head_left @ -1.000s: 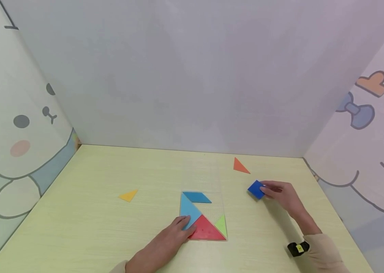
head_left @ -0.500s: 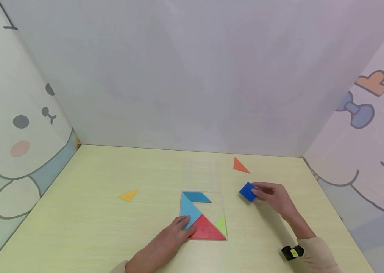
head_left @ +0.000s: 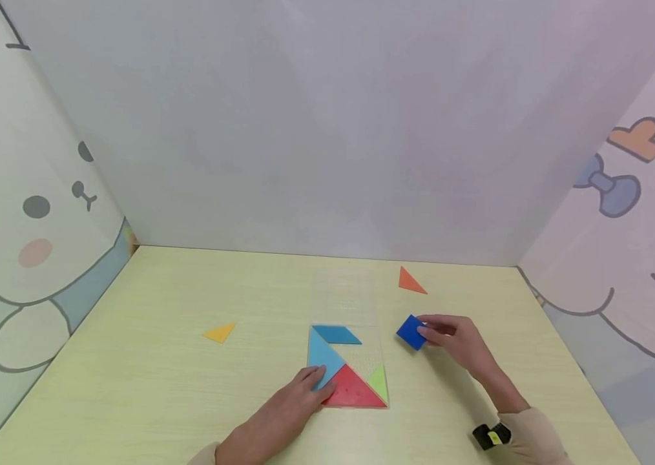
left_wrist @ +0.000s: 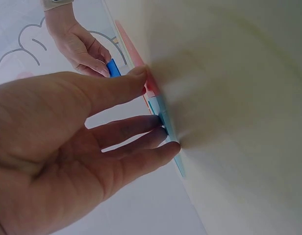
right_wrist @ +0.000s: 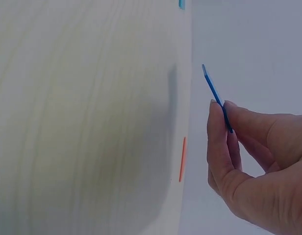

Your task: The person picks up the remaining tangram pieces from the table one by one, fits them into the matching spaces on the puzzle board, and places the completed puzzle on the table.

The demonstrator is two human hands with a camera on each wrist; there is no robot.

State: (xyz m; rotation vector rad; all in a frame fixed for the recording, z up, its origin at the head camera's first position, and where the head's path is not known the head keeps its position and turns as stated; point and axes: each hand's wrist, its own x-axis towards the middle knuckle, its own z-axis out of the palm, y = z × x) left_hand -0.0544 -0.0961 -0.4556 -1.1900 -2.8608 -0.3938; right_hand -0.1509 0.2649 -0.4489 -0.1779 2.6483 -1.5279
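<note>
My right hand (head_left: 460, 342) pinches a dark blue square tangram piece (head_left: 411, 332) between thumb and fingers, above the table and right of a clear tray (head_left: 356, 354). In the right wrist view the square (right_wrist: 213, 88) shows edge-on. My left hand (head_left: 281, 413) rests at the tray's near left corner, its extended fingers and thumb touching the light blue triangle (head_left: 322, 352) and the red triangle (head_left: 353, 391). These two lie in the tray with a blue parallelogram (head_left: 336, 334) and a small green triangle (head_left: 379, 382). My left fingers hide the tray's corner.
An orange triangle (head_left: 411, 281) lies on the table behind the blue square. A yellow triangle (head_left: 219, 332) lies to the left. A clear lid (head_left: 343, 290) extends behind the tray. Printed cloth walls (head_left: 327, 129) enclose the table at the back and sides.
My right hand has moved left toward the tray, carrying the blue square. The left hand and the other pieces have stayed in place.
</note>
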